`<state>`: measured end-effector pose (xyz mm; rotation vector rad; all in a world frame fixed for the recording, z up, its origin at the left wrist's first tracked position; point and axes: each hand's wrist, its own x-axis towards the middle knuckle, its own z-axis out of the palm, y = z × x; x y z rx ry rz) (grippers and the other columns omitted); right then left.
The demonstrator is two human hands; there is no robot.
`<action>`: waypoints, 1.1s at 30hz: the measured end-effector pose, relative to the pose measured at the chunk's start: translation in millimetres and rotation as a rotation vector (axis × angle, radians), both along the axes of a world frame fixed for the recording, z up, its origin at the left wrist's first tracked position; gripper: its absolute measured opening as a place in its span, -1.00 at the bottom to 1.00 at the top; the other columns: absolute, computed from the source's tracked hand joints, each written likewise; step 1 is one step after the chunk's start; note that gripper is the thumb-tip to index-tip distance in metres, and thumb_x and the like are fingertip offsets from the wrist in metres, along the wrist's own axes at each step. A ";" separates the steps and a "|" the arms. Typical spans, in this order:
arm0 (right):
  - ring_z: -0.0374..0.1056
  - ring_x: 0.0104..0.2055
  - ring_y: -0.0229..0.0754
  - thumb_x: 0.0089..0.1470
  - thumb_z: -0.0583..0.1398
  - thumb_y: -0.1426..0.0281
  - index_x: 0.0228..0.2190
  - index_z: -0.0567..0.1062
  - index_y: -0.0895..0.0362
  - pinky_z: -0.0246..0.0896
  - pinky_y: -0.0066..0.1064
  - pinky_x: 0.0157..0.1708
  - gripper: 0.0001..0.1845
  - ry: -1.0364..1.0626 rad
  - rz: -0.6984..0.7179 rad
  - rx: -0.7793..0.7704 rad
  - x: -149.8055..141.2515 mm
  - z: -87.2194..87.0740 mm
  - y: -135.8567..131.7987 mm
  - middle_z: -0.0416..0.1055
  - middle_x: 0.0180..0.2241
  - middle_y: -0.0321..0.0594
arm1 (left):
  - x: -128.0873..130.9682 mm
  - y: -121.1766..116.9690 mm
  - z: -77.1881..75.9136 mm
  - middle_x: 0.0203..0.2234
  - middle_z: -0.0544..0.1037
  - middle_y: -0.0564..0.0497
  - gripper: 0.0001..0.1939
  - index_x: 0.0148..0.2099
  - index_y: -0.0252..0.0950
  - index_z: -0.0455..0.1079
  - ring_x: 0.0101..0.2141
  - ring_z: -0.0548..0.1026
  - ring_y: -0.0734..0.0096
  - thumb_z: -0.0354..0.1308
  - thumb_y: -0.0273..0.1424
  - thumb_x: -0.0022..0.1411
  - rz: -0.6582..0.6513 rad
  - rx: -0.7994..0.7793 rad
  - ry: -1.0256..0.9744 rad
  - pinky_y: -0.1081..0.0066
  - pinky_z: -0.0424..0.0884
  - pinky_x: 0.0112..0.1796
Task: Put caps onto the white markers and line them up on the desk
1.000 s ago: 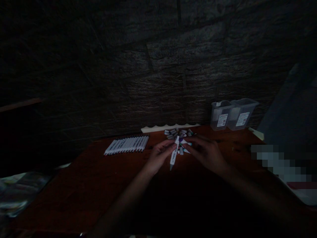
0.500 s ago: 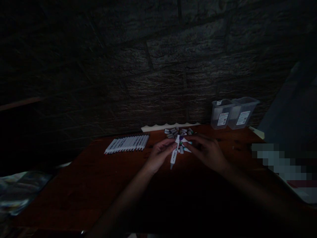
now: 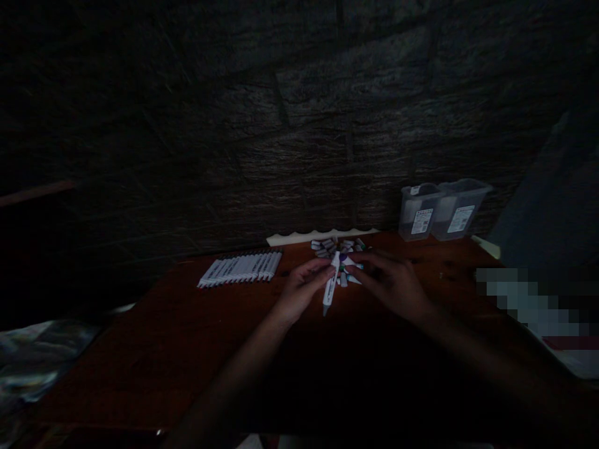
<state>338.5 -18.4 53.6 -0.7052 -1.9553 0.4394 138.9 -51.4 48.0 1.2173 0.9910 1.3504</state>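
My left hand is closed in a pinch around a white marker with dark lettering. The marker slants, its grey tapered end pointing down toward me. Just right of its upper end, my right hand pinches a small white marker cap with a purple end between thumb and fingers. Behind and below the hands lies a loose pile of marker caps with grey, green and teal ends, partly hidden by the fingers. To the left, several white markers lie side by side in a neat row.
Two clear plastic bins with white labels stand at the back right of the wooden table. A pale wavy-edged strip runs along the brick-patterned wall. Crinkled plastic bags lie at the lower left. The light is dim.
Both hands keep nearly the same place and hold. The view has shifted very slightly; the marker and the cap show hardly any movement.
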 end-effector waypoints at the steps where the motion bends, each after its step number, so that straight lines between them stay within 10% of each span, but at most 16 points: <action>1: 0.41 -0.42 -0.27 0.16 0.22 0.31 -0.12 0.56 0.04 0.35 -0.43 -0.38 -0.76 -0.001 0.002 0.003 -0.1 0.0 0.0 0.54 -0.29 -0.22 | -0.1 -0.1 0.1 -0.25 0.62 -0.03 -0.70 -0.19 -0.28 0.57 -0.25 0.53 0.37 0.37 -0.24 0.05 0.004 -0.002 0.006 0.39 0.38 -0.14; 33: 0.50 -0.29 -0.21 0.16 0.22 0.32 -0.13 0.56 0.05 0.38 -0.41 -0.29 -0.76 -0.040 0.015 -0.029 -1.9 -2.4 1.8 0.58 -0.23 -0.22 | 0.7 0.7 -1.2 -0.34 0.59 0.03 -0.76 -0.21 -0.29 0.57 -0.33 0.49 0.47 0.36 -0.29 0.07 -0.044 0.021 0.014 0.45 0.36 -0.19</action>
